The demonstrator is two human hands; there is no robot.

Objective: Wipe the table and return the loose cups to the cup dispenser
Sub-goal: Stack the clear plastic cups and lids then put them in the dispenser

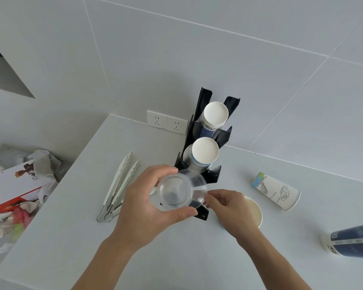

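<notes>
A black cup dispenser (222, 133) stands on the white table (176, 254), with two stacks of paper cups (205, 150) in its upper slots. My left hand (143, 208) is shut on a clear plastic cup (176, 191), bottom toward me, over the dispenser's nearest slot. My right hand (226, 206) pinches the rim of that clear cup from the right. A paper cup (255, 210) stands open just behind my right hand. A white printed cup (277, 191) lies on its side to the right, and a blue cup (352, 241) lies at the right edge.
White plastic tongs (120, 183) lie left of the dispenser. Past the table's left edge sits a bin with crumpled paper and a red-and-white box (13, 187). Two wall sockets (167, 122) sit behind the dispenser on the tiled wall.
</notes>
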